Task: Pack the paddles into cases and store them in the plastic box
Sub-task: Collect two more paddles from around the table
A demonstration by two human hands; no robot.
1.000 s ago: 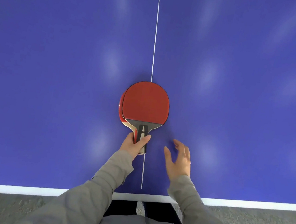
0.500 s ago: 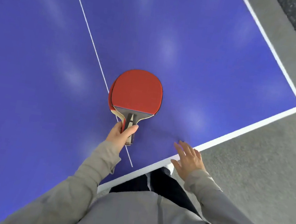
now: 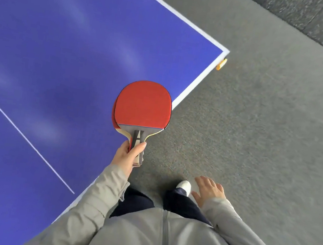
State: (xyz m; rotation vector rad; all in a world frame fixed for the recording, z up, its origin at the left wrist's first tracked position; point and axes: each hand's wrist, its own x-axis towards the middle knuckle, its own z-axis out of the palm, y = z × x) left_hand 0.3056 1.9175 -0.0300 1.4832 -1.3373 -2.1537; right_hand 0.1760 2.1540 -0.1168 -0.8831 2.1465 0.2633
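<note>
Left grip (image 3: 128, 157) is wrapped round both handles of the paddles (image 3: 144, 105), thumb across the top handle. The pair is stacked, top red face up, blades nearly flush, lower one peeking out on the left. They're in the air over the edge of the blue bench (image 3: 63, 44) near its corner, blades partly over the grey floor (image 3: 267, 148), resting on nothing. Right grip (image 3: 209, 189) is empty, fingers loosely spread, low beside a white shoe (image 3: 184, 185).

Step, my read: carry the pair to wherever the cases are. No case or plastic box in view, so I can't say which way.

- Squeeze both handles together so the lower blade doesn't fan out.
- Hold the stack level.
- The free grip can open a case.
- Split the pair only at the case, over a surface, not mid-air.
- Rubber faces likely grab each other, so slip risk is mostly at the handles.

Count:
- paddles 2
- cases 0 seen
- box 0 seen
- bench 1
- shoe 1
- small orange part (image 3: 221, 64) under the bench corner 1, can't tell what it is
</note>
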